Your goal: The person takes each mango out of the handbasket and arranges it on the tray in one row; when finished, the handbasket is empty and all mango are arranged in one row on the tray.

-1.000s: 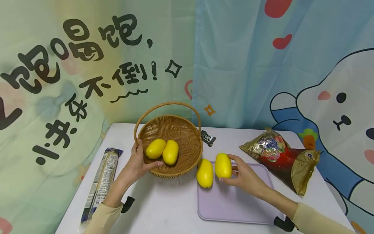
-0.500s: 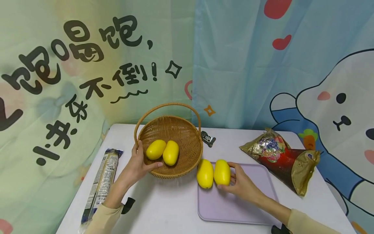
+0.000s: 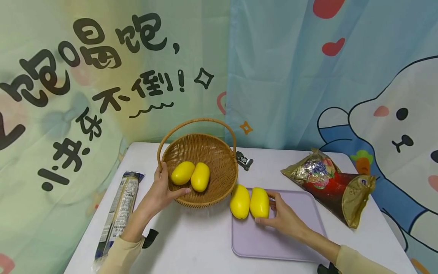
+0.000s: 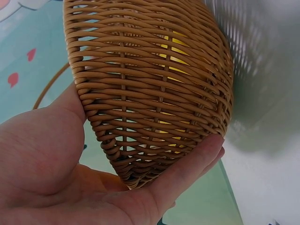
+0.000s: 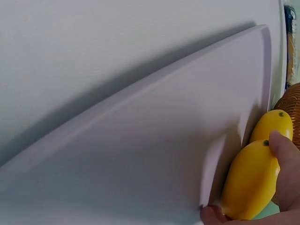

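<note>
My left hand (image 3: 161,194) grips the left rim of a brown wicker basket (image 3: 219,167), thumb inside the rim and fingers against the outer weave. The basket tilts towards me, with two yellow mangoes (image 3: 200,177) inside. In the left wrist view the basket weave (image 4: 150,93) fills the middle, yellow showing through its gaps. My right hand (image 3: 285,217) holds a mango (image 3: 259,203) between thumb and fingers at the left of a pale purple tray (image 3: 273,243). Beside it, close to the basket, is another mango (image 3: 240,202). In the right wrist view my thumb presses the held mango (image 5: 251,180) near its stem end.
A long printed packet (image 3: 119,213) lies at the table's left. Behind the tray on the right is a red and gold foil bag (image 3: 328,182). A small black wrapped piece (image 3: 244,161) sits right of the basket. Curtains stand behind the white table (image 3: 191,243).
My right hand has lowered its mango onto the tray and moved it slightly left, up against the other mango. The left hand and basket have not moved.
</note>
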`<act>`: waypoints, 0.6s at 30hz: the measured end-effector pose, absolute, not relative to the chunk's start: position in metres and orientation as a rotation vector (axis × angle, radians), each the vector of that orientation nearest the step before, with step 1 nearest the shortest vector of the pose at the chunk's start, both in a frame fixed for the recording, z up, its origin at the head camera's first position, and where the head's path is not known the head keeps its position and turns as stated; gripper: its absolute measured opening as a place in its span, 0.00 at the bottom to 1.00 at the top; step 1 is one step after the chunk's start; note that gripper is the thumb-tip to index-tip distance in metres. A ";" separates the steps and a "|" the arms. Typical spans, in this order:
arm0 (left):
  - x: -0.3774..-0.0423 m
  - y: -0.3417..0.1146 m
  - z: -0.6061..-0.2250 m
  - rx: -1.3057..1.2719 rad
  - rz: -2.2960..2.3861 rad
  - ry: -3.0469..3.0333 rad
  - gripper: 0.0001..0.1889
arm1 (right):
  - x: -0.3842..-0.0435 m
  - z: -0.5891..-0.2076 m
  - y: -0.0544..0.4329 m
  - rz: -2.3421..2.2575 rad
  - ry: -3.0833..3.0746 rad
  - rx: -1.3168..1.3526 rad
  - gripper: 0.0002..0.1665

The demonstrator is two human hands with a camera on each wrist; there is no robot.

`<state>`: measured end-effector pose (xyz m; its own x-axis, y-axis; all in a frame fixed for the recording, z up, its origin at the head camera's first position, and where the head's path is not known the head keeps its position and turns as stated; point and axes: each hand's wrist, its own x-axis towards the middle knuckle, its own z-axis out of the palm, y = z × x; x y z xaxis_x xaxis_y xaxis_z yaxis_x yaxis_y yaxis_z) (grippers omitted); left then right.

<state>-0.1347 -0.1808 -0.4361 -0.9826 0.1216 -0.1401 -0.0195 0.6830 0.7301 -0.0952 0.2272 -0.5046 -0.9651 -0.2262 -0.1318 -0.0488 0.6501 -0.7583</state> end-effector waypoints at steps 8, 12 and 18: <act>-0.135 -0.182 -0.435 0.075 1.192 2.717 0.68 | -0.094 -0.507 0.226 -1.101 2.720 -0.226 0.62; -0.134 -0.181 -0.435 0.075 1.188 2.711 0.67 | -0.093 -0.507 0.226 -1.088 2.728 -0.224 0.63; -0.135 -0.182 -0.436 0.079 1.183 2.717 0.67 | -0.093 -0.509 0.227 -1.072 2.724 -0.202 0.64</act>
<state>-0.1346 -0.1816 -0.4362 -0.9829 0.1191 -0.1407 -0.0219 0.6825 0.7305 -0.0926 0.2266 -0.5091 -0.9693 -0.2017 -0.1407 -0.0517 0.7265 -0.6852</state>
